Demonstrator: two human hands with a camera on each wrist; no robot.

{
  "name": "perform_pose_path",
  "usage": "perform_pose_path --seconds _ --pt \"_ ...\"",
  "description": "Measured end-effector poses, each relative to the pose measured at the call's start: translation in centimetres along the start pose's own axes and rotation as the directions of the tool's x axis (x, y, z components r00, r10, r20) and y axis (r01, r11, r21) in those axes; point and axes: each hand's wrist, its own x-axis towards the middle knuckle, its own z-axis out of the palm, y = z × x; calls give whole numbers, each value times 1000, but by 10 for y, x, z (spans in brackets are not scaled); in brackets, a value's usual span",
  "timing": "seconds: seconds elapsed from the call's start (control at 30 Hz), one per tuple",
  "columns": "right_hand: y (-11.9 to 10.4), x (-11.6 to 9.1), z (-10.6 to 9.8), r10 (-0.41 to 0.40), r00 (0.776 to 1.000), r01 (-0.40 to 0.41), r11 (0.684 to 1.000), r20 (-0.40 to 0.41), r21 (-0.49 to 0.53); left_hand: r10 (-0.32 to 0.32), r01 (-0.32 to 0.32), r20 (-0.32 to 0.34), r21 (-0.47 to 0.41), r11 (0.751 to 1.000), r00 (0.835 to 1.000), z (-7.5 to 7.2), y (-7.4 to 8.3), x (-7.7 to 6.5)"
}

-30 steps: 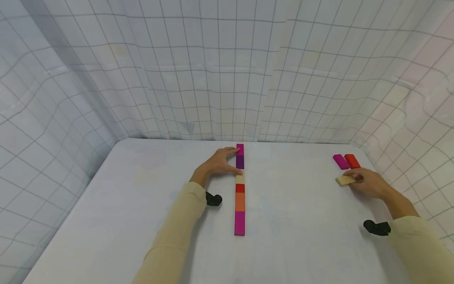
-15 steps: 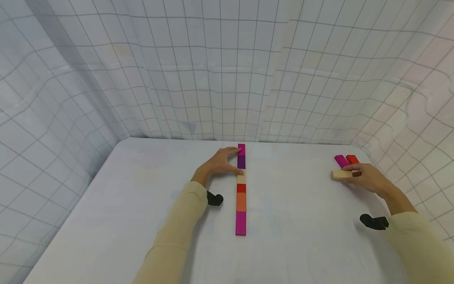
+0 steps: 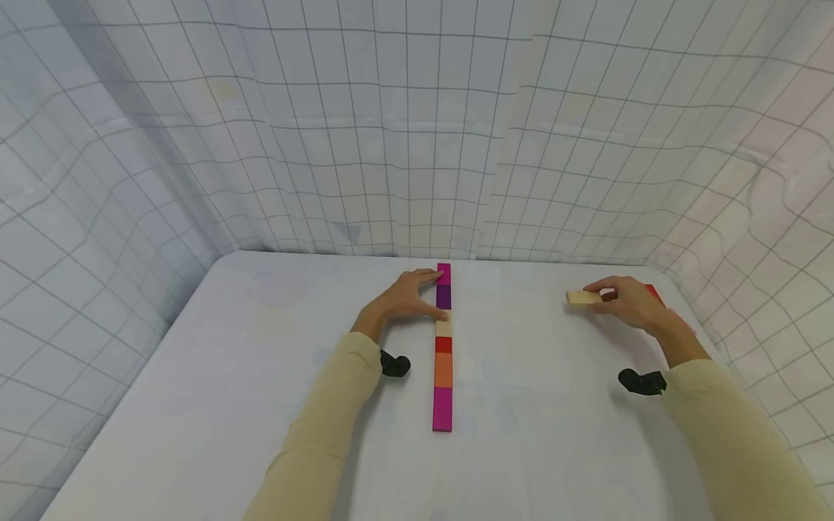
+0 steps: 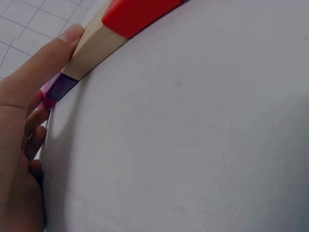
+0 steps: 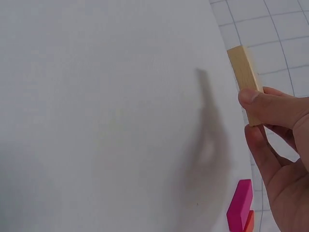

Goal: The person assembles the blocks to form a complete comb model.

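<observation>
On the white table a straight row of flat toy blocks runs away from the person. From far to near it goes magenta point(image 3: 444, 268), purple point(image 3: 444, 297), plain wood point(image 3: 444, 330), red point(image 3: 443, 345), orange point(image 3: 443, 370) and magenta point(image 3: 442, 410). My left hand point(image 3: 404, 295) spans the far end from the left side. Its thumb rests on the plain wood block of the row, and its fingertips touch the far magenta block. To the right, my right hand point(image 3: 628, 300) pinches another plain wooden block point(image 5: 245, 67) between thumb and fingers. This block is above the tabletop, its shadow falling beneath.
Behind the right hand lie a loose magenta block point(image 5: 240, 205) and a red one point(image 5: 249, 223), mostly hidden in the head view. White grid-patterned curtains point(image 3: 430, 145) enclose the table's back and sides. Each wrist carries a black camera mount point(image 3: 641, 382).
My right hand has carried the wooden block leftward and a bit farther back, away from the loose magenta and red blocks. The left hand stays in place at the row.
</observation>
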Motion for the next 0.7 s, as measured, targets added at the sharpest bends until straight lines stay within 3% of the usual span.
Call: perform_pose_path --seconds 0.23,0.7 --pt "-26 22 12 36 999 -36 999 4 41 -14 13 4 12 1000 1000 -2 2 -1" --pt "-67 62 51 19 1000 -19 996 3 83 -22 22 13 1 1000 1000 0 1 -1"
